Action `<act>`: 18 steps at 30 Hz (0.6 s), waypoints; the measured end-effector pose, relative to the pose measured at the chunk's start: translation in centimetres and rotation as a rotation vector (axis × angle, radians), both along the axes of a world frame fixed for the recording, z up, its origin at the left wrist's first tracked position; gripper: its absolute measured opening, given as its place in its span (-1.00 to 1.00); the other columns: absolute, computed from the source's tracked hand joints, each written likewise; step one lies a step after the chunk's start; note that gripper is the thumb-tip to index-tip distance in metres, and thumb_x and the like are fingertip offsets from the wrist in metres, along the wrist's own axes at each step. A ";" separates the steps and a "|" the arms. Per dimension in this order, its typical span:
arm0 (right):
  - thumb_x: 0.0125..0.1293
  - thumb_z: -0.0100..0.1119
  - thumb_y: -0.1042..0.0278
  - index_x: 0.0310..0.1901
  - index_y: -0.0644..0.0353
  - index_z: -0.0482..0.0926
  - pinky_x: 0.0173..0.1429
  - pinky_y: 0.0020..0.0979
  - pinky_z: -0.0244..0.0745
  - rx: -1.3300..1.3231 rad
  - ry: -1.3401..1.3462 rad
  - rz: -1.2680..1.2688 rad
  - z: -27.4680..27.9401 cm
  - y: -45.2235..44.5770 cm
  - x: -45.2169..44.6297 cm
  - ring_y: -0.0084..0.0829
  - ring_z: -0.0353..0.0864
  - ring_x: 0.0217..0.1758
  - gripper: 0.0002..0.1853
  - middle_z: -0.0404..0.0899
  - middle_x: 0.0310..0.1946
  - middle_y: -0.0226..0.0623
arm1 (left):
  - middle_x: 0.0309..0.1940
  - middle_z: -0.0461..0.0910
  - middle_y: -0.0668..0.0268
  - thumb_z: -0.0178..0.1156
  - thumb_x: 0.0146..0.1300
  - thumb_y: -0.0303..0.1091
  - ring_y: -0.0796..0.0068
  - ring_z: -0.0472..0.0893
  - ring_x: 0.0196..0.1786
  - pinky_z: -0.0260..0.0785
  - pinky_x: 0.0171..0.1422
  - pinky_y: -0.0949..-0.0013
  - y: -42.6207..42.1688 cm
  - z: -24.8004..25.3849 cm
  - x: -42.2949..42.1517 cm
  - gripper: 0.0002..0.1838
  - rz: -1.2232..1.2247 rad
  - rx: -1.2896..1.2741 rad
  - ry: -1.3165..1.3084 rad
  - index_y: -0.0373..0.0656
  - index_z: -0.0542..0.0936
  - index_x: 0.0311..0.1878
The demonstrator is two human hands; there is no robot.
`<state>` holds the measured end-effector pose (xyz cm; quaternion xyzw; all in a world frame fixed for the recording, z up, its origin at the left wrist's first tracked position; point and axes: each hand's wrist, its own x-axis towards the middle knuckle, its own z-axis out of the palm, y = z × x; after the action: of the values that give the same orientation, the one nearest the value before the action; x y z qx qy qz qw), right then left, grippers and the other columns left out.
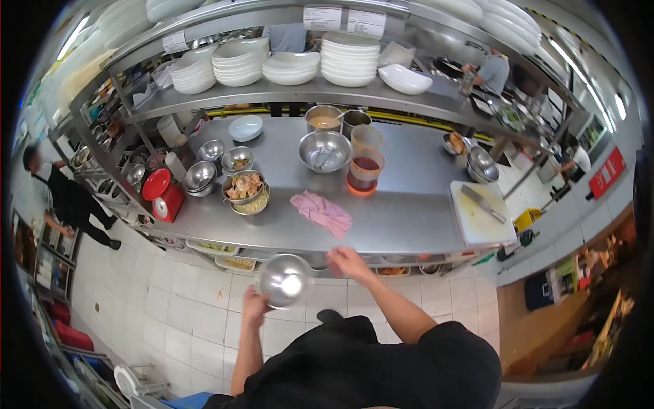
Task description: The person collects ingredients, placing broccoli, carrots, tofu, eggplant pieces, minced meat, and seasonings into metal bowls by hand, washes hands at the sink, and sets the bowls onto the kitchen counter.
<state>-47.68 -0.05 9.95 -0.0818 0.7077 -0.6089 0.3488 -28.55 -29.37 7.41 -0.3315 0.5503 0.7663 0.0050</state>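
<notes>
My left hand grips the rim of a shiny steel mixing bowl, held in front of the counter's edge above the floor. To the right of the bowl, my right hand is closed with its fingers curled; some blur there hides what it holds, if anything. A crumpled pink cloth lies on the steel counter just beyond my right hand. Farther back stands a large steel bowl with a utensil in it, beside a clear container of dark red liquid.
Left on the counter are a red scale, small steel bowls and a bowl of meat pieces. A knife rests on a white cutting board at right. Stacked white plates fill the shelf. A person walks at left.
</notes>
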 end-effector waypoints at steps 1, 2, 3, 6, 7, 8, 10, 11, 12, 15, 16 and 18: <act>0.53 0.05 -0.07 0.15 0.16 0.55 -0.02 -0.26 0.65 -0.147 -0.339 -0.124 0.9 1.1 4.6 -0.43 0.67 -0.03 -0.54 0.64 0.06 -0.27 | -0.17 0.63 0.11 0.28 0.30 -0.50 0.24 0.72 -0.22 0.71 -0.22 0.08 2.5 1.3 0.5 -0.73 -0.158 -0.010 0.044 -0.19 0.41 -0.03; 0.53 0.04 -0.10 0.24 0.15 0.51 0.11 -0.28 0.62 -0.387 -0.569 -0.207 1.2 2.0 8.7 -0.42 0.65 0.07 -0.49 0.62 0.11 -0.23 | -0.14 0.64 0.15 0.31 0.32 -0.45 0.28 0.72 -0.16 0.69 -0.16 0.11 4.5 1.7 1.2 -0.73 -0.306 0.092 0.073 -0.19 0.45 -0.02; 0.52 0.03 -0.13 0.33 0.14 0.46 0.25 -0.30 0.59 -0.632 -0.793 -0.284 0.4 3.3 12.9 -0.41 0.62 0.17 -0.43 0.59 0.17 -0.19 | -0.10 0.65 0.18 0.35 0.34 -0.40 0.31 0.72 -0.10 0.67 -0.11 0.13 6.3 2.1 1.8 -0.73 -0.453 0.194 0.100 -0.19 0.48 0.00; 0.42 0.10 -0.26 0.43 0.21 0.35 0.51 -0.03 0.31 -0.592 -0.320 -0.487 -7.2 11.9 23.5 -0.16 0.41 0.43 -0.23 0.39 0.40 -0.13 | -0.08 0.66 0.26 0.32 0.40 -0.32 0.37 0.70 -0.05 0.62 -0.05 0.21 9.7 6.6 3.4 -0.76 -0.556 0.366 0.140 -0.17 0.54 0.02; 0.39 0.13 -0.25 0.43 0.21 0.34 0.53 -0.01 0.27 -0.638 -0.223 -0.672 -4.2 14.8 26.2 -0.15 0.37 0.45 -0.21 0.36 0.42 -0.12 | -0.08 0.66 0.27 0.30 0.41 -0.28 0.38 0.70 -0.06 0.62 -0.06 0.25 10.0 5.7 3.6 -0.75 -0.580 0.316 0.102 -0.17 0.55 0.03; 0.36 0.17 -0.25 0.44 0.21 0.34 0.55 0.00 0.23 -0.689 -0.083 -0.831 -1.2 17.9 28.8 -0.14 0.34 0.47 -0.19 0.33 0.43 -0.12 | -0.08 0.66 0.27 0.29 0.43 -0.24 0.40 0.70 -0.07 0.61 -0.07 0.28 10.1 4.7 3.8 -0.73 -0.601 0.268 0.062 -0.16 0.56 0.05; 0.30 0.24 -0.24 0.45 0.21 0.33 0.58 0.02 0.14 -0.779 0.377 -1.080 6.9 25.2 34.7 -0.11 0.27 0.50 -0.15 0.27 0.47 -0.11 | -0.06 0.65 0.26 0.29 0.41 -0.23 0.35 0.70 -0.04 0.60 -0.05 0.26 10.1 2.9 4.3 -0.72 -0.693 0.169 0.003 -0.16 0.56 0.05; 0.27 0.28 -0.24 0.45 0.21 0.32 0.59 0.04 0.10 -0.826 0.626 -1.149 11.3 28.6 37.8 -0.10 0.24 0.52 -0.13 0.25 0.48 -0.11 | -0.04 0.65 0.24 0.30 0.40 -0.22 0.30 0.70 -0.01 0.59 -0.02 0.24 10.2 1.9 4.4 -0.72 -0.776 0.071 -0.049 -0.16 0.57 0.04; 0.24 0.32 -0.23 0.45 0.21 0.32 0.61 0.05 0.06 -0.877 0.865 -1.181 15.6 31.2 40.9 -0.08 0.20 0.54 -0.10 0.22 0.50 -0.10 | -0.04 0.65 0.24 0.31 0.38 -0.20 0.29 0.70 0.00 0.59 -0.01 0.25 10.4 1.1 4.8 -0.71 -0.823 0.043 -0.045 -0.18 0.58 0.02; 0.14 0.43 -0.22 0.46 0.21 0.30 0.65 0.09 -0.07 -1.010 1.406 -1.194 26.6 35.3 49.6 -0.04 0.10 0.59 -0.03 0.13 0.55 -0.09 | -0.05 0.65 0.25 0.30 0.38 -0.19 0.29 0.70 -0.02 0.58 0.00 0.25 12.4 2.0 6.6 -0.69 -0.935 0.008 -0.052 -0.20 0.57 0.03; 0.11 0.47 -0.22 0.47 0.21 0.29 0.67 0.10 -0.11 -1.030 1.509 -1.173 28.5 35.2 51.5 -0.03 0.07 0.61 0.00 0.10 0.56 -0.09 | -0.04 0.65 0.24 0.29 0.38 -0.17 0.30 0.69 -0.01 0.58 0.02 0.24 13.4 2.6 7.4 -0.66 -0.977 -0.002 -0.059 -0.20 0.57 0.05; 0.06 0.52 -0.19 0.48 0.19 0.28 0.69 0.12 -0.17 -1.038 1.569 -1.098 30.7 36.6 55.4 -0.01 0.03 0.63 0.04 0.10 0.57 -0.09 | -0.02 0.64 0.24 0.29 0.38 -0.16 0.31 0.69 0.00 0.58 0.02 0.24 15.7 3.0 9.1 -0.65 -1.033 0.021 -0.054 -0.20 0.56 0.06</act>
<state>7.71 36.51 40.68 -0.2578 0.3298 -0.6845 -0.5968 -19.41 -13.67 10.43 -0.0363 0.6340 0.6607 0.4003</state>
